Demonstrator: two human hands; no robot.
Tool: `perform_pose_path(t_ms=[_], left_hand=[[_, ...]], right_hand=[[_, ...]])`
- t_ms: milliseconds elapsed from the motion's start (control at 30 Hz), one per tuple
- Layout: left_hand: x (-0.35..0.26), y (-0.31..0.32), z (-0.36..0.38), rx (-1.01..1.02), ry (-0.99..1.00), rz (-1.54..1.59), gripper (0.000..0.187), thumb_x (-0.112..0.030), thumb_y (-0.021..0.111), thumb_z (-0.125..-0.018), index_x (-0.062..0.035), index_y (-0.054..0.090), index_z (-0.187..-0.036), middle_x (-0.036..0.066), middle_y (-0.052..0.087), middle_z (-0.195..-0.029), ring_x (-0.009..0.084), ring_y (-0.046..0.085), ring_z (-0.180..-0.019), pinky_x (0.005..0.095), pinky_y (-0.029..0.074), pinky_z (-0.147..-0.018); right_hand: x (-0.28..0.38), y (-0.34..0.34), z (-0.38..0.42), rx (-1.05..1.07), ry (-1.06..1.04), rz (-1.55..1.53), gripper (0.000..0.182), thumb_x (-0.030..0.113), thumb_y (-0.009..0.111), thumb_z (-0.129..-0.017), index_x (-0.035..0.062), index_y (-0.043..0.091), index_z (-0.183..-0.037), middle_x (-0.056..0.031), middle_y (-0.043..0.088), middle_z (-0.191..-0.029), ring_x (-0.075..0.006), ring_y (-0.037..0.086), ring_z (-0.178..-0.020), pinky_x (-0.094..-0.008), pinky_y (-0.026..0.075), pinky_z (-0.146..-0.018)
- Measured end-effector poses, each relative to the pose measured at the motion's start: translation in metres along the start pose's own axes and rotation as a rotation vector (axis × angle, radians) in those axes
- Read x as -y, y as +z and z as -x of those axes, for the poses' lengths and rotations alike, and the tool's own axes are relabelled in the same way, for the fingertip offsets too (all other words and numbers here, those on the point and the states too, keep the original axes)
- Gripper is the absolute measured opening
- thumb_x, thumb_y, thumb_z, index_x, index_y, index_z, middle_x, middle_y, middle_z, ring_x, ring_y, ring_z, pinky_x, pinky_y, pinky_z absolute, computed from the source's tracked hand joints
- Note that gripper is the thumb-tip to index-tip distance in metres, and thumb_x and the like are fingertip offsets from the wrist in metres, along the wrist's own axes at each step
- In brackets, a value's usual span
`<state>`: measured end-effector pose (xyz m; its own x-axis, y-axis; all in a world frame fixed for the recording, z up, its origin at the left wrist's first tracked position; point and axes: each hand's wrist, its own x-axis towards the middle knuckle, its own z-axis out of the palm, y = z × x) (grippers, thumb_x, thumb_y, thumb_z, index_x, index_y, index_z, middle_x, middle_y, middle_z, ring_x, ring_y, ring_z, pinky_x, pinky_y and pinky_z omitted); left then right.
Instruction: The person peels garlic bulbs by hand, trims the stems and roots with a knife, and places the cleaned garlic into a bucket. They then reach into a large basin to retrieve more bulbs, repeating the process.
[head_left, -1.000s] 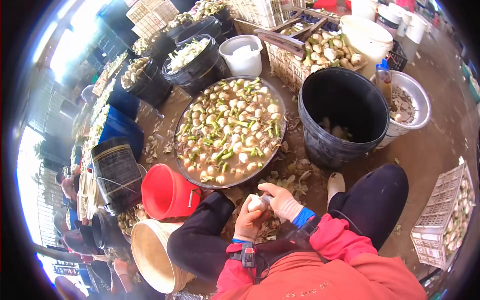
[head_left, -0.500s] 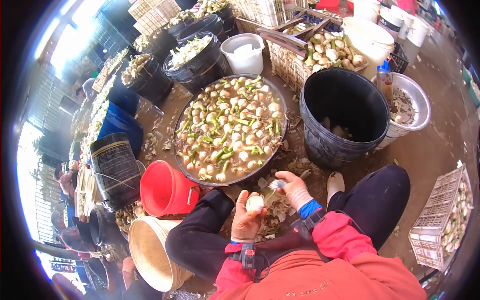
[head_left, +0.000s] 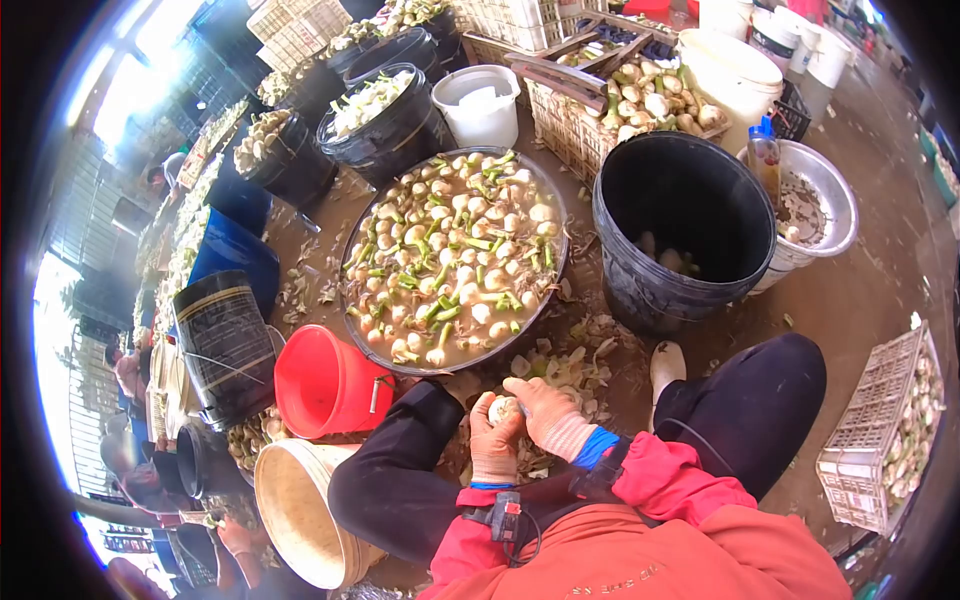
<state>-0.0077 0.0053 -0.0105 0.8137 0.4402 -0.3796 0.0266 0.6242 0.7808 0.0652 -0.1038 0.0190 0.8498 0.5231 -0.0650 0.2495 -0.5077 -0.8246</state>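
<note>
My left hand (head_left: 494, 448), in a worn tan glove, holds a pale peeled bulb (head_left: 503, 409) that looks like garlic or onion. Close against it is my right hand (head_left: 551, 413), gloved too, with its fingers closed at the bulb's top. The short shiny blade in my right hand is hidden now by the fingers. In front stands a wide round tub (head_left: 352, 305) full of bulbs with green stems in cloudy water. Loose peelings (head_left: 572, 372) lie on the floor just beyond my hands.
A black bucket (head_left: 620, 250) with some bulbs inside stands ahead right, beside a pale basin (head_left: 835, 200). A red bucket (head_left: 325, 385) and a tipped cream bucket (head_left: 285, 510) are at left. Crates of bulbs (head_left: 575, 140) stand behind; another crate (head_left: 870, 440) is at right.
My right hand has moved left and down, onto the bulb in my left hand. The blade that showed at its fingertips is now out of sight.
</note>
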Motion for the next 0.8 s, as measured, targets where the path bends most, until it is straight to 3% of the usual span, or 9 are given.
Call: perform_pose_path(t_ms=[133, 233, 300, 367, 400, 567, 667, 767, 800], left_hand=[[-0.011, 0.0, 0.008, 0.056, -0.121, 0.146, 0.058, 0.008, 0.061, -0.075, -0.01, 0.038, -0.125, 0.011, 0.055, -0.107, 0.0254, 0.059, -0.096, 0.0381, 0.052, -0.083], [-0.018, 0.005, 0.014, 0.318, -0.267, 0.258, 0.055, 0.007, 0.061, -0.073, -0.0095, 0.043, -0.123, 0.014, 0.055, -0.114, 0.0282, 0.057, -0.102, 0.04, 0.053, -0.082], [-0.023, 0.015, 0.016, 0.384, -0.296, 0.361, 0.049, 0.007, 0.059, -0.074, -0.0071, 0.049, -0.12, 0.016, 0.052, -0.122, 0.0305, 0.055, -0.108, 0.0407, 0.054, -0.082], [-0.026, 0.012, 0.014, 0.306, -0.282, 0.38, 0.046, 0.007, 0.056, -0.075, -0.0048, 0.051, -0.12, 0.017, 0.052, -0.123, 0.0318, 0.055, -0.108, 0.0413, 0.054, -0.082], [-0.024, 0.006, 0.01, 0.279, -0.284, 0.408, 0.047, 0.007, 0.054, -0.075, -0.0042, 0.051, -0.12, 0.017, 0.053, -0.121, 0.0319, 0.055, -0.108, 0.0408, 0.054, -0.082], [-0.022, 0.0, 0.004, 0.259, -0.279, 0.437, 0.046, 0.002, 0.055, -0.078, -0.0059, 0.049, -0.123, 0.012, 0.057, -0.113, 0.0261, 0.058, -0.101, 0.0368, 0.053, -0.076], [-0.007, -0.015, -0.005, 0.155, -0.238, 0.502, 0.037, -0.006, 0.056, -0.083, -0.0063, 0.05, -0.119, 0.011, 0.057, -0.113, 0.0239, 0.059, -0.099, 0.0357, 0.052, -0.075], [-0.01, -0.005, -0.002, 0.006, -0.245, 0.569, 0.034, -0.013, 0.057, -0.086, -0.0074, 0.049, -0.119, 0.009, 0.058, -0.113, 0.0216, 0.058, -0.098, 0.0352, 0.052, -0.074], [-0.01, -0.006, -0.001, 0.01, -0.244, 0.514, 0.036, -0.017, 0.059, -0.087, -0.0086, 0.047, -0.12, 0.007, 0.058, -0.11, 0.0193, 0.059, -0.094, 0.0327, 0.05, -0.07]], right_hand=[[-0.019, 0.006, -0.008, -0.031, -0.037, -0.151, 0.04, 0.011, 0.055, -0.08, 0.0108, 0.051, -0.12, -0.0189, 0.056, -0.11, -0.036, 0.054, -0.102, -0.0386, 0.044, -0.088], [-0.044, 0.0, -0.018, -0.06, 0.099, -0.182, 0.042, 0.006, 0.059, -0.076, 0.0103, 0.053, -0.117, -0.0192, 0.055, -0.113, -0.036, 0.053, -0.105, -0.0379, 0.044, -0.089], [-0.059, -0.004, -0.023, -0.052, 0.134, -0.082, 0.044, -0.002, 0.057, -0.076, 0.0097, 0.053, -0.118, -0.0169, 0.058, -0.108, -0.0302, 0.056, -0.103, -0.0344, 0.045, -0.086], [-0.061, -0.011, -0.022, 0.027, 0.282, -0.557, 0.038, -0.004, 0.053, -0.083, 0.0082, 0.054, -0.119, -0.0097, 0.062, -0.101, -0.0206, 0.06, -0.091, -0.0307, 0.047, -0.078], [-0.062, -0.01, -0.022, 0.025, 0.163, -0.635, 0.039, -0.006, 0.052, -0.084, 0.0063, 0.053, -0.121, -0.0074, 0.062, -0.103, -0.0153, 0.058, -0.093, -0.0276, 0.046, -0.079], [-0.031, -0.015, -0.009, 0.231, 0.2, -0.785, 0.035, -0.005, 0.053, -0.081, 0.0043, 0.056, -0.114, -0.0117, 0.065, -0.101, -0.0186, 0.061, -0.093, -0.0274, 0.046, -0.081], [-0.017, -0.012, -0.004, 0.064, -0.124, -0.448, 0.029, -0.003, 0.054, -0.082, 0.005, 0.059, -0.109, -0.0109, 0.064, -0.1, -0.0243, 0.06, -0.092, -0.0307, 0.047, -0.081], [-0.001, -0.01, 0.001, 0.094, -0.27, -0.511, 0.03, -0.004, 0.054, -0.08, 0.0053, 0.059, -0.108, -0.0119, 0.064, -0.1, -0.0253, 0.06, -0.094, -0.0304, 0.046, -0.082], [0.006, -0.013, 0.003, 0.153, -0.197, -0.568, 0.031, -0.006, 0.052, -0.079, 0.0053, 0.059, -0.107, -0.012, 0.063, -0.1, -0.0255, 0.059, -0.096, -0.0309, 0.046, -0.084]])
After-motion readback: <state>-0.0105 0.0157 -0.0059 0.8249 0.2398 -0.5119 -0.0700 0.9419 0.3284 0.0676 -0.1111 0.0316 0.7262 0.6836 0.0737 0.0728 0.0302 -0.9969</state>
